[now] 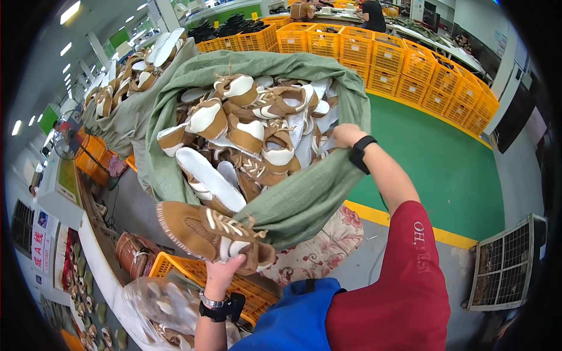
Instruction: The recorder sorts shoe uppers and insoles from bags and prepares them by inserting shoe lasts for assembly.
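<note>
A large green sack [293,202] stands open in front of me, heaped with brown and white sneaker uppers [246,131] and pale insole-like pieces [202,167]. My left hand [225,270] is closed on a brown sneaker upper [202,228] with cream laces and pale stitching along its edge, held in front of the sack's near rim. At the sack's right rim, my right hand [349,136] reaches over the edge with curled fingers. Its fingertips are partly hidden among the shoes and cloth, so what they grip is unclear.
Left of the sack stands another full grey sack [117,126]. An orange crate [193,272] and a clear plastic bag [161,301] with shoes sit below my left hand. Yellow crates [404,67] line the far side. A wire-mesh frame [506,263] stands at right; people work in back.
</note>
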`<state>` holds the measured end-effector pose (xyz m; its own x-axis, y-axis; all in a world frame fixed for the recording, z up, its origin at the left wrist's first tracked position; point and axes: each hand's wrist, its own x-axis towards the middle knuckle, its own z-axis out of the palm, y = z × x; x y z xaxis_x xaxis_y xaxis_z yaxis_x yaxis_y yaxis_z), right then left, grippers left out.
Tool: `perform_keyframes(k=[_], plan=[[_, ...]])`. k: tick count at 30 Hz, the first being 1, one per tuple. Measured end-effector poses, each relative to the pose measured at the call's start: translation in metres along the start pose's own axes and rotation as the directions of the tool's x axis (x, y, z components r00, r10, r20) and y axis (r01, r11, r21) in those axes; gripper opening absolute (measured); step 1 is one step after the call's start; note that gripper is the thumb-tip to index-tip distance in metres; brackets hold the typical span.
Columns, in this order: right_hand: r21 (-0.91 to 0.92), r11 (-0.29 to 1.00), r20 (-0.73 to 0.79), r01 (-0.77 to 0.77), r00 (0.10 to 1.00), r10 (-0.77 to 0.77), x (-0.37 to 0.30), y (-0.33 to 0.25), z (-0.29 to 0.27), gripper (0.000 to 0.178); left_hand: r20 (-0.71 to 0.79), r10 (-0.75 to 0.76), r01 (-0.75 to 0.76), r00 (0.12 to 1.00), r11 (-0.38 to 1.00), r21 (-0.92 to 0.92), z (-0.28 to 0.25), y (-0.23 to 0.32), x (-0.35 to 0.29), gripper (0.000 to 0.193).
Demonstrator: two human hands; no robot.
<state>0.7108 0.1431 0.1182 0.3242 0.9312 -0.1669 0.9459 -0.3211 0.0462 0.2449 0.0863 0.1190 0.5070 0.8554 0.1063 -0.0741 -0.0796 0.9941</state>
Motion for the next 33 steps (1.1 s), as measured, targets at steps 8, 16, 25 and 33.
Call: perform_keyframes(k=[8,16,25,33], plan=[[0.756,0.653,-0.221,-0.044,0.922,0.317,0.118,0.067,0.046,0.029,0.050,-0.076,0.074,0.996,0.996,0.044,0.022,0.005,0.018,0.062],[0.988,-0.115,0.139,-0.099,0.891,0.431,0.144,0.026,0.044,0.050,-0.009,-0.151,0.151,0.989,0.987,0.058,0.023,-0.004,0.017,0.066],[0.872,-0.440,-0.071,0.215,0.944,0.323,0.096,0.059,0.008,0.045,-0.003,-0.189,0.189,0.982,0.982,0.004,0.019,-0.011,0.016,0.067],[0.763,-0.444,-0.249,0.469,0.848,0.469,0.068,0.074,0.015,0.056,-0.032,-0.114,0.114,0.993,0.993,0.012,0.022,-0.007,0.016,0.064]])
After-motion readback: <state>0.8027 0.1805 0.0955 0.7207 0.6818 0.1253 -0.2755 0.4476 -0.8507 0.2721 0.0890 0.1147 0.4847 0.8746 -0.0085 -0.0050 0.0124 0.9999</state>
